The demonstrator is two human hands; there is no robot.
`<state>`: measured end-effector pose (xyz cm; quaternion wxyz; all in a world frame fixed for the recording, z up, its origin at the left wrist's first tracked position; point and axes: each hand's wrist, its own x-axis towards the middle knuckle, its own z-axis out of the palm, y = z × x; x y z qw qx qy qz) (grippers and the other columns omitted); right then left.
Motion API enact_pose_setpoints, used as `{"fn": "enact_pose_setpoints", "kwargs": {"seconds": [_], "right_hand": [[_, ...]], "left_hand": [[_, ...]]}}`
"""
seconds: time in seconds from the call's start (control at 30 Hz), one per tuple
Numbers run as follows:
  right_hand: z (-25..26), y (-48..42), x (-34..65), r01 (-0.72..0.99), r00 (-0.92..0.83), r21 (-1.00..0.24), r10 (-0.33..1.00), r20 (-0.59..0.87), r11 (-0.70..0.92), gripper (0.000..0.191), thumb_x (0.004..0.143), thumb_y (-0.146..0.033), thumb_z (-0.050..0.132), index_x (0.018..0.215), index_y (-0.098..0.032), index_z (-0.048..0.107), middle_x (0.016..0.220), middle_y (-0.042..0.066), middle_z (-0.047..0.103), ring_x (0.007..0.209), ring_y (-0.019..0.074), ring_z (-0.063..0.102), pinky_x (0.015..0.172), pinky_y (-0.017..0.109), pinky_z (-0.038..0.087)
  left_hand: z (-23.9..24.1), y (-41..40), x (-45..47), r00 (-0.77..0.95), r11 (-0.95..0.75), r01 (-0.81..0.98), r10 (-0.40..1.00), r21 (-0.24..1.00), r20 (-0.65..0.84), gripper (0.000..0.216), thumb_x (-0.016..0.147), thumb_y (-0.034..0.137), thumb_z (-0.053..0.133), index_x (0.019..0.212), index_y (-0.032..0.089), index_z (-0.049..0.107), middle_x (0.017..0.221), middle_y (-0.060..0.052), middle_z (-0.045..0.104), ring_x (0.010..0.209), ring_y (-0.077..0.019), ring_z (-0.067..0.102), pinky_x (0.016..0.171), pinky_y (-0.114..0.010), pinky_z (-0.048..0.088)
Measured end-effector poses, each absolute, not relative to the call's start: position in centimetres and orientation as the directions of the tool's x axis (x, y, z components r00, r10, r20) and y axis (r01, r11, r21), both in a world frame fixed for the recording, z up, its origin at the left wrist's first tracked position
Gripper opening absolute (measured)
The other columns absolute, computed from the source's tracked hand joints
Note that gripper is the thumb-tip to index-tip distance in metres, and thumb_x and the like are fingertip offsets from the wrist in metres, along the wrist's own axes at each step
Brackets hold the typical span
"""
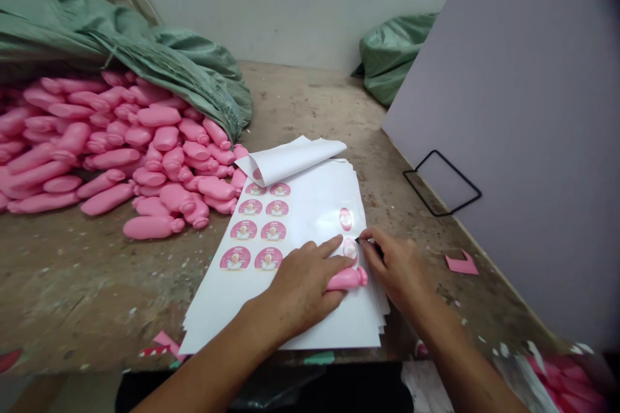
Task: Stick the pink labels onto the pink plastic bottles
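Observation:
My left hand (310, 281) lies over the sticker sheets (310, 329), its fingers closed round a small pink plastic bottle (345, 280) lying on its side. Fingertips of this hand also reach the edge of an oval pink sticker (349, 250). At that sticker's right edge, my right hand (394, 264) pinches a small dark pointed thing, mostly hidden by the fingers. Just above is another oval sticker (345, 219). Two columns of rounded pink labels (243, 230) are on the sheet's left half, and a top sheet (295, 161) is curled back.
A green woven sack (203, 71) spills many pink bottles (111, 158) at the left. Another green sack (397, 51) sits at the back right. A lilac panel (523, 110) with a black wire frame (443, 184) borders the right. Pink scraps (462, 263) lie about.

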<state>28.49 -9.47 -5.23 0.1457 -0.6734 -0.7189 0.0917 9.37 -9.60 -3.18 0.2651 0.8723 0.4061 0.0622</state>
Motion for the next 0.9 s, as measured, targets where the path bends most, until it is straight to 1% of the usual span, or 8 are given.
{"fn": "enact_pose_setpoints", "kwargs": {"seconds": [0.07,0.17,0.3,0.43,0.53,0.67,0.77,0.9], "right_hand": [[-5.2,-9.5,28.4,0.949,-0.061,-0.301,0.993,0.099,0.089,0.019,0.088,-0.029,0.047,0.093,-0.023,0.064,0.073,0.001,0.071,0.065,0.0202,0.063,0.067,0.031,0.031],[-5.4,-9.5,28.4,0.956,-0.085,-0.270,0.990,0.116,0.114,0.018,0.088,-0.028,0.047,0.091,-0.022,0.064,0.073,0.001,0.072,0.064,0.0198,0.063,0.069,0.032,0.029],[-5.7,-9.6,28.2,0.961,-0.106,-0.240,0.985,0.138,0.137,0.018,0.089,-0.027,0.046,0.090,-0.021,0.064,0.073,0.001,0.072,0.063,0.0189,0.062,0.068,0.033,0.027],[-5.9,-9.6,28.0,0.963,-0.115,-0.223,0.981,0.157,0.149,0.021,0.090,-0.028,0.044,0.087,-0.021,0.064,0.071,0.001,0.071,0.062,0.0181,0.060,0.068,0.032,0.026],[-5.8,-9.5,27.9,0.961,-0.110,-0.236,0.982,0.154,0.144,0.020,0.089,-0.027,0.045,0.086,-0.021,0.064,0.071,0.001,0.071,0.063,0.0173,0.061,0.067,0.031,0.027],[-5.7,-9.1,27.8,0.950,-0.093,-0.284,0.987,0.131,0.127,0.018,0.088,-0.028,0.047,0.088,-0.022,0.064,0.068,-0.001,0.070,0.062,0.0164,0.062,0.062,0.029,0.028],[-5.6,-9.0,27.9,0.939,-0.096,-0.319,0.989,0.111,0.127,0.018,0.089,-0.031,0.047,0.088,-0.023,0.063,0.066,-0.002,0.069,0.059,0.0156,0.061,0.061,0.028,0.030],[-5.1,-9.3,28.4,0.932,-0.066,-0.350,0.993,0.097,0.096,0.020,0.090,-0.031,0.044,0.093,-0.024,0.062,0.070,-0.003,0.070,0.058,0.0148,0.061,0.057,0.026,0.031]], "left_hand": [[-2.9,-9.6,9.4,0.667,-0.532,0.679,0.735,0.505,-0.122,0.041,0.081,0.027,0.051,0.122,0.033,0.053,0.140,0.000,0.043,0.096,-0.0234,0.053,0.084,-0.039,0.045],[-2.6,-9.6,9.4,0.666,-0.532,0.687,0.734,0.495,-0.136,0.045,0.079,0.024,0.053,0.123,0.034,0.052,0.140,0.000,0.043,0.092,-0.0228,0.053,0.081,-0.038,0.046],[-2.6,-9.6,9.4,0.669,-0.533,0.682,0.731,0.501,-0.133,0.045,0.078,0.023,0.053,0.122,0.033,0.053,0.140,0.000,0.043,0.091,-0.0226,0.052,0.081,-0.038,0.045],[-3.2,-9.7,9.4,0.672,-0.544,0.672,0.733,0.502,-0.106,0.046,0.076,0.022,0.054,0.121,0.032,0.053,0.141,0.000,0.042,0.096,-0.0238,0.052,0.084,-0.039,0.045],[-3.6,-9.7,9.5,0.671,-0.560,0.678,0.736,0.477,-0.089,0.045,0.076,0.023,0.054,0.121,0.032,0.053,0.141,0.000,0.042,0.095,-0.0239,0.052,0.083,-0.039,0.045],[-3.8,-9.7,9.5,0.670,-0.565,0.684,0.736,0.462,-0.092,0.040,0.077,0.024,0.054,0.117,0.032,0.055,0.140,0.000,0.043,0.090,-0.0229,0.053,0.080,-0.039,0.045],[-3.9,-9.7,9.5,0.668,-0.555,0.678,0.739,0.482,-0.088,0.038,0.078,0.026,0.053,0.116,0.032,0.056,0.140,0.000,0.043,0.097,-0.0244,0.053,0.083,-0.039,0.045],[-3.9,-9.7,9.3,0.660,-0.537,0.669,0.747,0.513,-0.080,0.045,0.079,0.027,0.055,0.123,0.035,0.052,0.140,0.000,0.043,0.109,-0.0263,0.051,0.091,-0.041,0.041]]}}
